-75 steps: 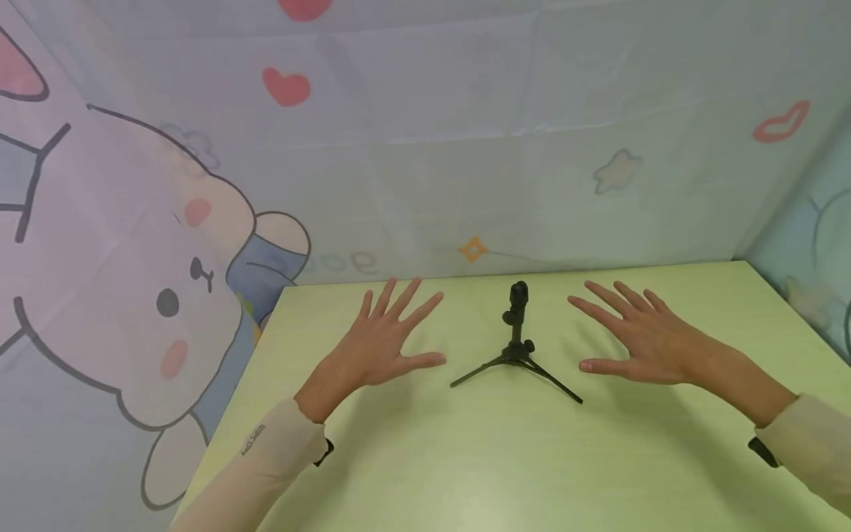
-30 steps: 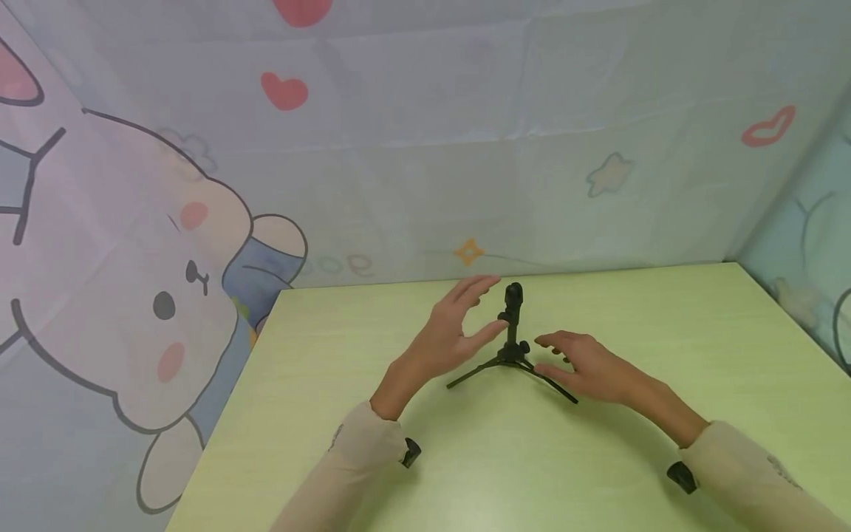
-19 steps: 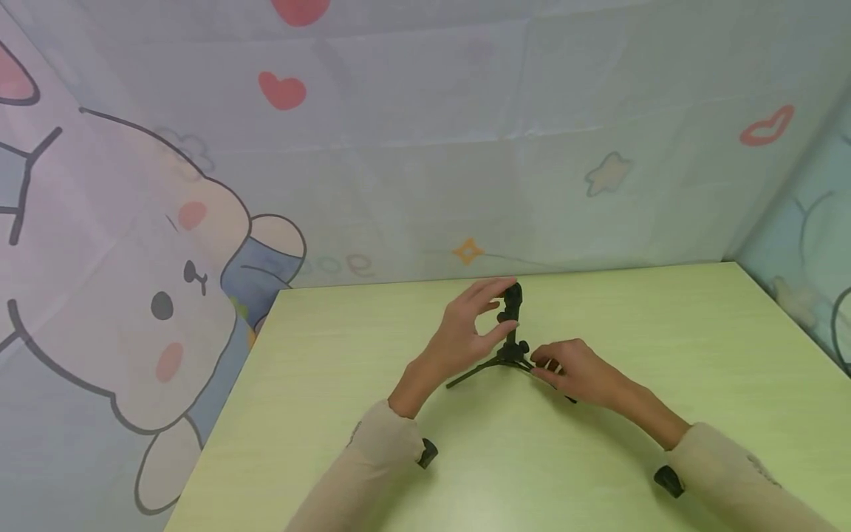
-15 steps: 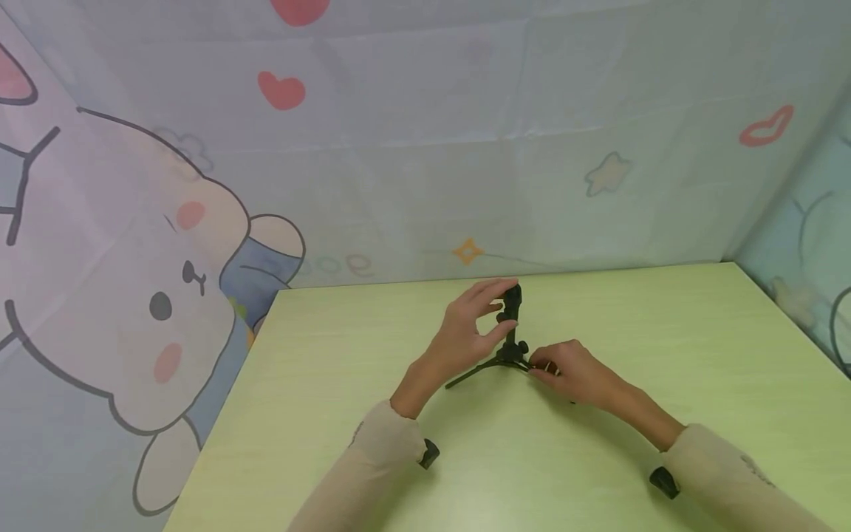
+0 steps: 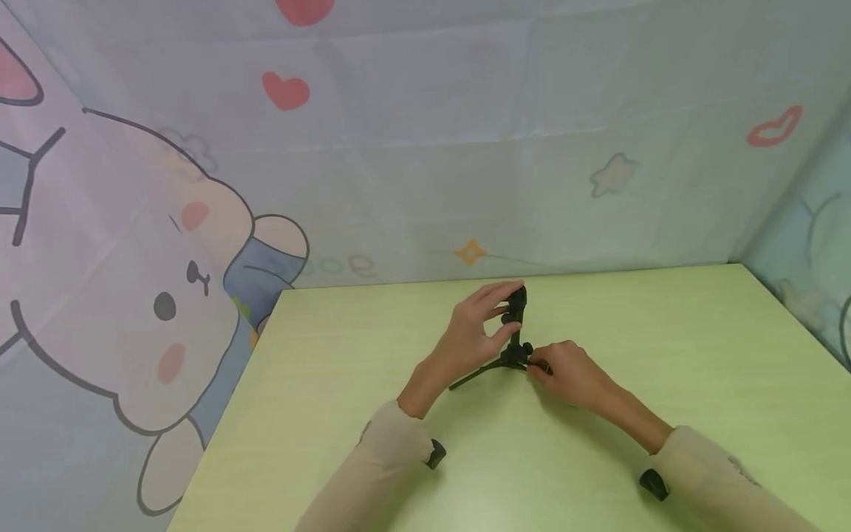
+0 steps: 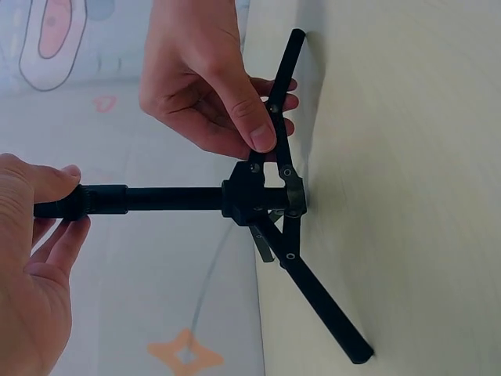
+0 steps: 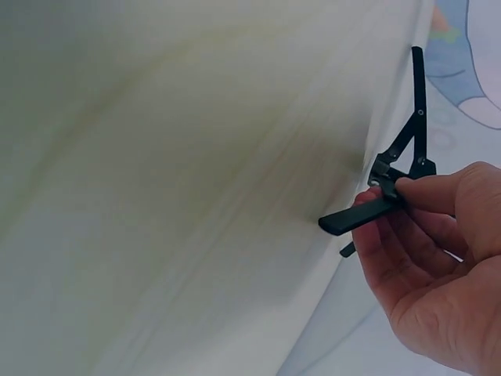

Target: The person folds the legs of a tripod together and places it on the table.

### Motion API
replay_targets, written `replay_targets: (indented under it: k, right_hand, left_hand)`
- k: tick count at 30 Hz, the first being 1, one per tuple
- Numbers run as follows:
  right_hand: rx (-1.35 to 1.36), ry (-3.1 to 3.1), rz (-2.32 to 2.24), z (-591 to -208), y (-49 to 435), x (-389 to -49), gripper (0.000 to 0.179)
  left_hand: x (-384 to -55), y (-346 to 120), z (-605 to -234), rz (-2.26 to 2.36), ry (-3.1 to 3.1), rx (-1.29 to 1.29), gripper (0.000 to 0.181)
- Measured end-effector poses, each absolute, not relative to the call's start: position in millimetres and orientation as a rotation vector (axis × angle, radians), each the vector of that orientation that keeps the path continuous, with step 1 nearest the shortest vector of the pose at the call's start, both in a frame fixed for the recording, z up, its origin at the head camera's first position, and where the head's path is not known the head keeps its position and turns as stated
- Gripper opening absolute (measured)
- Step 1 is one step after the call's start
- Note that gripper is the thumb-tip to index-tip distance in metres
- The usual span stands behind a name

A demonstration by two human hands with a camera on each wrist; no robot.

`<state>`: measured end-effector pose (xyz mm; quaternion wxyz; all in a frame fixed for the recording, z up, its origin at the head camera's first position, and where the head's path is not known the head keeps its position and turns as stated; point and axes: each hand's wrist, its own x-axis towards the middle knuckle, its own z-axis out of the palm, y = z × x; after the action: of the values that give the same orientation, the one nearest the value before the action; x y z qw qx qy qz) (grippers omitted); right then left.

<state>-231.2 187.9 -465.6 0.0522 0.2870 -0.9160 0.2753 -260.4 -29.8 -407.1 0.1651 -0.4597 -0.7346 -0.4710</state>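
Observation:
A small black tripod (image 5: 515,353) stands with its legs spread on the table, its short pole pointing up. At the top of the pole, my left hand (image 5: 467,334) holds the head between thumb and fingers; in the left wrist view this left hand (image 6: 35,266) wraps the pole's end. My right hand (image 5: 573,375) pinches the right-hand leg close to the hub, hiding most of it in the head view. In the right wrist view, the flat leg (image 7: 362,215) sticks out past the curled fingers of the right hand (image 7: 438,270).
The pale green table (image 5: 346,332) stretches out around the tripod. Behind it hangs a printed cloth (image 5: 412,185) with hearts and a star, and a cartoon rabbit (image 5: 139,295) covers the left side. Beige sleeves (image 5: 379,473) cover both forearms.
Both hands have come inward from spread-open positions either side of the tripod. The left took hold of its head and the right took hold of a leg, then slid slightly toward the hub.

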Motion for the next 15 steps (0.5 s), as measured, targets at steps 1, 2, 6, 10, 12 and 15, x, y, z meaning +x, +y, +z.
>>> replay_targets:
  k: [1,2,6,10,12,15]
  right_hand:
    - [0.864,-2.79,0.831,-465.3,186.9,-230.9,0.013]
    - [0.849,-2.797,0.827,-465.0,185.9,-230.7,0.014]
    - [0.821,-2.788,0.805,-464.9,182.6,-229.6,0.02]
    - [0.795,-2.758,0.779,-466.8,180.2,-228.4,0.021]
    - [0.778,-2.755,0.772,-467.7,179.5,-227.8,0.019]
    - [0.756,-2.755,0.765,-468.0,179.5,-227.1,0.016]
  left_hand:
    - [-260.3,-29.7,-406.6,-1.339,-2.098,-1.309,0.057]
    - [-260.3,-29.6,-406.2,-1.337,-2.102,-1.308,0.057]
    - [-260.4,-28.9,-405.4,-1.351,-2.111,-1.303,0.056]
    - [-259.9,-28.3,-404.5,-1.363,-2.106,-1.296,0.056]
    - [-259.4,-28.1,-404.0,-1.363,-2.11,-1.29,0.056]
    - [-258.8,-27.8,-403.5,-1.368,-2.121,-1.278,0.056]
